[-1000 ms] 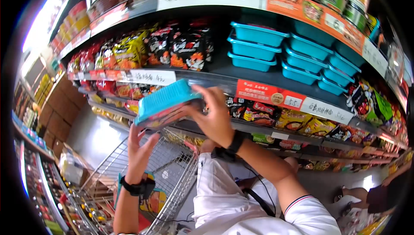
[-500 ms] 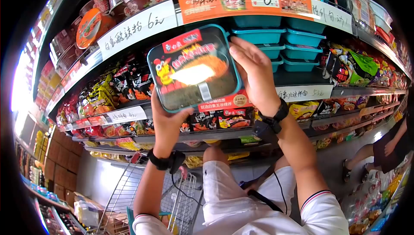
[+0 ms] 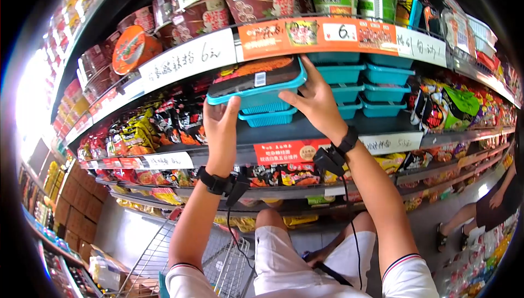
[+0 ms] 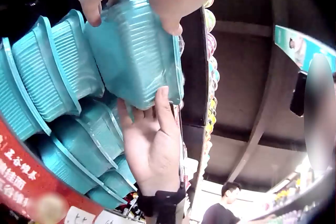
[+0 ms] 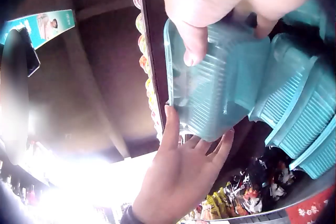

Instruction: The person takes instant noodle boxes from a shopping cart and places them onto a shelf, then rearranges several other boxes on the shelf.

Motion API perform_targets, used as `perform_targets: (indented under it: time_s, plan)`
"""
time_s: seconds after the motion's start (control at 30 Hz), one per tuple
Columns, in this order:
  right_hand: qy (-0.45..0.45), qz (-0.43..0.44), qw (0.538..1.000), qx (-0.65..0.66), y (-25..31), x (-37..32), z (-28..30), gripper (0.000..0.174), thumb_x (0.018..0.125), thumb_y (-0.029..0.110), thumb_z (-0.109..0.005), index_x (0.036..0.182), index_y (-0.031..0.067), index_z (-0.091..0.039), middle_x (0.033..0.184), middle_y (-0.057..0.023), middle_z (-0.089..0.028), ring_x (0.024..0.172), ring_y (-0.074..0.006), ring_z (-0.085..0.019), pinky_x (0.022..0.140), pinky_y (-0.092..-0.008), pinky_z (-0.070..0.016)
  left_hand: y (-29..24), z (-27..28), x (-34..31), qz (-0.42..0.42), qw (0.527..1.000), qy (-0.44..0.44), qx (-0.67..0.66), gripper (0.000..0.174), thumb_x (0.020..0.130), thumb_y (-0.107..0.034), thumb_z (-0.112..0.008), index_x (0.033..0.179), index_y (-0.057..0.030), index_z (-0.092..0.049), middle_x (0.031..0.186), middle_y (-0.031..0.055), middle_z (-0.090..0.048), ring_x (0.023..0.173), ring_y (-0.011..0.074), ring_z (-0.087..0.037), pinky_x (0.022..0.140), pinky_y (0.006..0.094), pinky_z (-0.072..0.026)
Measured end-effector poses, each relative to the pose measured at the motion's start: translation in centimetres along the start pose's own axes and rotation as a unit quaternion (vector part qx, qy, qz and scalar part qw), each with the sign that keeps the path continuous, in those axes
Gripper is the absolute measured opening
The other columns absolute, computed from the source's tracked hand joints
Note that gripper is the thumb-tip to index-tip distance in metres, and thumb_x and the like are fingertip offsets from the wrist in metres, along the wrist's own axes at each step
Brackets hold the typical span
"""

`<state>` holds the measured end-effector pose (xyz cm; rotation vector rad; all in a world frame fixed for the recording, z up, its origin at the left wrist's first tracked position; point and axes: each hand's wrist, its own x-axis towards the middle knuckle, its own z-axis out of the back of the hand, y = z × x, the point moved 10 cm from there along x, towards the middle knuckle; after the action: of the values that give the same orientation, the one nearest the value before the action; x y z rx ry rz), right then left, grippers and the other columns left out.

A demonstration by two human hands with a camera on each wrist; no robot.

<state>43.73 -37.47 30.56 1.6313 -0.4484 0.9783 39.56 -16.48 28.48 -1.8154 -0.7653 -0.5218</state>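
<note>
Both hands hold a teal plastic box of instant noodles [image 3: 262, 98] with a dark printed lid, at the front of the middle shelf. At its left end my left hand [image 3: 220, 131] grips it, thumb on the near side. My right hand [image 3: 321, 104] grips the right end, thumb at the near rim and fingers around the far corner. In the left wrist view the box's ribbed underside [image 4: 134, 50] shows between the two hands. Below the held box sits another teal box [image 3: 268, 117] on the shelf, and further stacked teal boxes [image 3: 385, 90] stand to the right.
Cup noodles [image 3: 202, 16] fill the shelf above, behind an orange price strip [image 3: 305, 34]. Bagged noodles [image 3: 139, 128] lie left of the boxes, with more bags [image 3: 453, 104] at right. A shopping cart [image 3: 158, 254] stands below left; another person [image 3: 494, 199] is at the right.
The noodle box was tilted in the hands, then turned lid toward the camera. Now it lies flatter and has moved in over the shelf's front stack, still in both hands.
</note>
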Motion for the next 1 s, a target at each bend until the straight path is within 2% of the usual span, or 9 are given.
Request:
perform_targets:
  time_s: [0.2, 0.23, 0.27, 0.37, 0.4, 0.57, 0.7, 0.8, 1.0]
  plan:
    - [-0.047, 0.044, 0.992, 0.105, 0.8, 0.6, 0.2, 0.077, 0.088, 0.011, -0.078, 0.147, -0.0044, -0.032, 0.144, -0.0135, -0.045, 0.134, -0.0208, -0.044, 0.111, -0.0350, -0.0389, 0.0, 0.5, 2.4, -0.061, 0.984, 0.063, 0.153, 0.051, 0.094, -0.009, -0.070, 0.136, 0.0000, -0.043, 0.122, 0.0071, -0.054, 0.114, 0.0138, -0.052, 0.098, 0.0292, -0.0442]
    - [-0.054, 0.047, 0.994, 0.078, 0.5, 0.9, 0.4, 0.071, 0.089, 0.010, -0.077, 0.143, -0.0053, -0.034, 0.144, -0.0131, -0.045, 0.134, -0.0210, -0.044, 0.112, -0.0353, -0.0389, 0.8, 0.3, 3.1, -0.042, 0.982, 0.092, 0.159, 0.054, 0.094, -0.014, -0.070, 0.137, 0.0024, -0.041, 0.128, 0.0125, -0.054, 0.118, 0.0179, -0.052, 0.103, 0.0329, -0.0416]
    - [-0.070, 0.064, 0.994, 0.048, -0.5, 1.3, 1.0, 0.068, 0.089, 0.013, -0.077, 0.141, -0.0059, -0.038, 0.138, -0.0141, -0.051, 0.129, -0.0187, -0.048, 0.107, -0.0348, -0.0426, 2.3, 1.7, 4.1, -0.038, 0.973, 0.050, 0.222, 0.058, 0.094, -0.024, -0.071, 0.134, 0.0051, -0.040, 0.135, 0.0193, -0.052, 0.125, 0.0244, -0.050, 0.109, 0.0381, -0.0369]
    - [-0.069, 0.024, 0.990, -0.117, -1.2, 2.2, 1.5, 0.060, 0.093, 0.028, -0.073, 0.133, -0.0081, -0.047, 0.126, -0.0206, -0.059, 0.119, -0.0250, -0.057, 0.099, -0.0367, -0.0464, 4.0, 1.6, 6.1, -0.041, 0.956, 0.096, 0.274, 0.067, 0.094, -0.037, -0.069, 0.136, 0.0072, -0.040, 0.139, 0.0273, -0.048, 0.136, 0.0336, -0.043, 0.113, 0.0422, -0.0312]
    - [-0.077, 0.019, 0.984, -0.158, -1.7, 2.5, 1.8, 0.060, 0.093, 0.032, -0.071, 0.132, -0.0086, -0.049, 0.123, -0.0225, -0.060, 0.117, -0.0279, -0.058, 0.097, -0.0378, -0.0468, 3.3, 1.3, 6.0, -0.082, 0.951, 0.066, 0.292, 0.066, 0.094, -0.036, -0.069, 0.135, 0.0074, -0.041, 0.138, 0.0270, -0.049, 0.133, 0.0326, -0.044, 0.113, 0.0419, -0.0315]
    - [-0.170, 0.100, 0.942, -0.270, -2.9, 1.2, 2.2, 0.065, 0.096, 0.039, -0.066, 0.134, -0.0105, -0.048, 0.128, -0.0279, -0.058, 0.119, -0.0412, -0.056, 0.099, -0.0428, -0.0453, 5.0, 1.1, 6.8, -0.004, 0.945, 0.055, 0.321, 0.057, 0.095, -0.035, -0.069, 0.125, 0.0104, -0.050, 0.125, 0.0250, -0.060, 0.117, 0.0290, -0.057, 0.101, 0.0376, -0.0418]
    - [-0.121, 0.108, 0.917, -0.364, -2.6, 0.2, 0.1, 0.067, 0.099, 0.034, -0.060, 0.144, -0.0096, -0.038, 0.137, -0.0289, -0.052, 0.124, -0.0416, -0.052, 0.103, -0.0437, -0.0437, 5.4, 2.2, 7.7, -0.077, 0.939, -0.016, 0.334, 0.057, 0.093, -0.036, -0.071, 0.121, 0.0108, -0.055, 0.118, 0.0245, -0.061, 0.110, 0.0309, -0.059, 0.097, 0.0380, -0.0441]
    - [-0.110, 0.109, 0.894, -0.420, -3.2, 0.9, 0.1, 0.065, 0.100, 0.031, -0.059, 0.146, -0.0094, -0.036, 0.139, -0.0290, -0.050, 0.126, -0.0422, -0.050, 0.105, -0.0442, -0.0427, 5.0, 2.6, 7.9, -0.090, 0.893, -0.065, 0.437, 0.058, 0.090, -0.039, -0.074, 0.117, 0.0086, -0.057, 0.118, 0.0245, -0.058, 0.112, 0.0344, -0.055, 0.098, 0.0397, -0.0426]
    - [-0.111, 0.132, 0.860, -0.480, -3.1, -1.0, -0.7, 0.061, 0.098, 0.028, -0.060, 0.143, -0.0076, -0.040, 0.140, -0.0286, -0.050, 0.128, -0.0439, -0.048, 0.106, -0.0458, -0.0420, 7.8, 3.9, 8.7, -0.087, 0.916, -0.110, 0.376, 0.057, 0.084, -0.041, -0.079, 0.108, 0.0067, -0.058, 0.109, 0.0240, -0.052, 0.099, 0.0318, -0.051, 0.088, 0.0399, -0.0431]
